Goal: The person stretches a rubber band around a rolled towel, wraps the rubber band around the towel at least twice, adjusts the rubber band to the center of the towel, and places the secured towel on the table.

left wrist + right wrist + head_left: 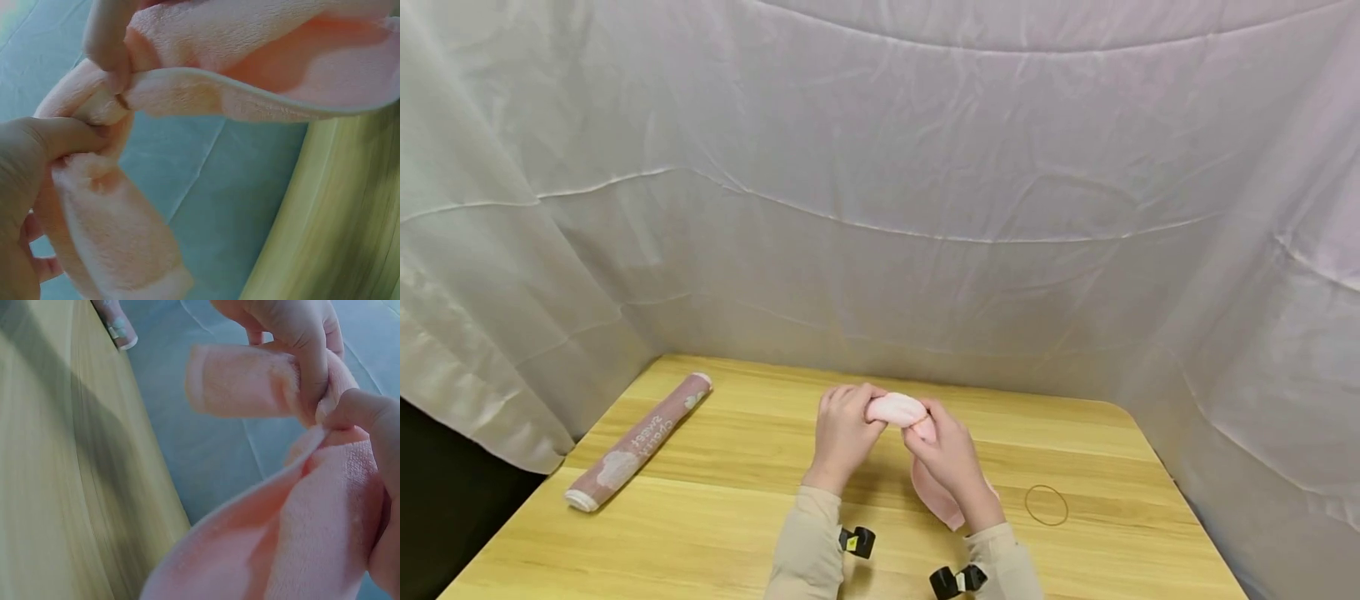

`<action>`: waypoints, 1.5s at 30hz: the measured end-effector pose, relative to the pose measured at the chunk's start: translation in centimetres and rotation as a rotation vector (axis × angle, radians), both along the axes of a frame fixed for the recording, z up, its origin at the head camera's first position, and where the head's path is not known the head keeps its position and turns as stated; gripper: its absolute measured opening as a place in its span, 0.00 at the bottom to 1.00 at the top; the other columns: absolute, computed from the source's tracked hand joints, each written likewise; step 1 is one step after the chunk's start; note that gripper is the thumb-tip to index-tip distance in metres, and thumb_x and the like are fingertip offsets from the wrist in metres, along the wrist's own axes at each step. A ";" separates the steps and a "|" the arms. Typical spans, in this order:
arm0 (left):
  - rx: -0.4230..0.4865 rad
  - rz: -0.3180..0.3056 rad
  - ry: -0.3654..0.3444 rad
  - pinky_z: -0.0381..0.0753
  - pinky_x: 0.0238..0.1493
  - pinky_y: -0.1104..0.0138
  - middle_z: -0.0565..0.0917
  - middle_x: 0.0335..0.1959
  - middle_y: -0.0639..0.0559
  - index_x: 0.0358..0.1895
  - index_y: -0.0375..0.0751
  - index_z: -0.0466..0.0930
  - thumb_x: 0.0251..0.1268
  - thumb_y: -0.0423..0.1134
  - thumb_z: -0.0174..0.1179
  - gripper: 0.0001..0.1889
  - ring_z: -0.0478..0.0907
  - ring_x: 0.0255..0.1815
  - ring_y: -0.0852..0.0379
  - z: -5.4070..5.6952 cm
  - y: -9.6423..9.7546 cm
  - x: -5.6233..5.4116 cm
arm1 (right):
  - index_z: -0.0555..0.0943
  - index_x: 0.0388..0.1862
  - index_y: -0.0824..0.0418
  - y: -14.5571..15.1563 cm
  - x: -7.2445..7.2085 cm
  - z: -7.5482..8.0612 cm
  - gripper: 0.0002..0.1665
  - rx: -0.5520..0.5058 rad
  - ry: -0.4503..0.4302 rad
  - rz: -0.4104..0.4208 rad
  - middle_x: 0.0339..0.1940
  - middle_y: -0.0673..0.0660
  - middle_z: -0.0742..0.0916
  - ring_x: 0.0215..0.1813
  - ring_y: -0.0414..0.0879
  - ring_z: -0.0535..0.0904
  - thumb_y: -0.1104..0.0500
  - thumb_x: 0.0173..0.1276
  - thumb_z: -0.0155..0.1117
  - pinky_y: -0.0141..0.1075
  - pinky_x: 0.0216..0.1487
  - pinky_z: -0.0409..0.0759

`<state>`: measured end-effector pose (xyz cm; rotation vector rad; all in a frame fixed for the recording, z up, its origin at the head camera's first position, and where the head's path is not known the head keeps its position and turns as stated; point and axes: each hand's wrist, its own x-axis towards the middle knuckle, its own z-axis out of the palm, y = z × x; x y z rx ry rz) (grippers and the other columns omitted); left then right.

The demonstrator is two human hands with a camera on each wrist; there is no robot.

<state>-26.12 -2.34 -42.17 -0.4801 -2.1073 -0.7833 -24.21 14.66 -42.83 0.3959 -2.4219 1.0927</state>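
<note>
A pale pink towel is held up between both hands above the table, with a loose part hanging below the right hand. The left hand pinches it between thumb and fingers at a gathered spot. Close beside, the right hand grips the same bunched part. A thin brownish band shows at the gather in the left wrist view, partly hidden by fingers. In the right wrist view a short end sticks out past the left hand, and a wider fold spreads below the right hand.
A thin rubber band lies on the wooden table to the right of the hands. At the left lies a rolled dusky-pink towel with white lettering. Grey curtains hang behind and at both sides of the table.
</note>
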 end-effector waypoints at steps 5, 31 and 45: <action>-0.059 -0.088 -0.127 0.73 0.59 0.51 0.88 0.40 0.54 0.42 0.49 0.83 0.44 0.36 0.75 0.18 0.81 0.45 0.51 0.2 -0.4 0.2 | 0.80 0.49 0.55 0.5 -0.2 -0.1 0.22 0.111 0.133 -0.002 0.41 0.54 0.87 0.36 0.43 0.78 0.59 0.53 0.70 0.37 0.37 0.78; -0.157 -0.171 -0.328 0.77 0.54 0.55 0.88 0.39 0.55 0.39 0.50 0.83 0.50 0.44 0.73 0.13 0.83 0.43 0.54 0.1 -1.4 0.4 | 0.77 0.56 0.60 0.3 -0.3 -0.5 0.34 0.224 0.208 0.100 0.48 0.56 0.86 0.52 0.52 0.79 0.58 0.49 0.78 0.56 0.56 0.74; -0.097 -0.122 0.023 0.73 0.60 0.49 0.88 0.35 0.56 0.36 0.48 0.83 0.38 0.29 0.74 0.18 0.81 0.44 0.53 -0.3 -0.9 -0.2 | 0.75 0.64 0.60 0.8 -0.5 0.1 0.26 -0.015 0.272 0.262 0.30 0.51 0.80 0.30 0.33 0.70 0.69 0.67 0.60 0.27 0.28 0.74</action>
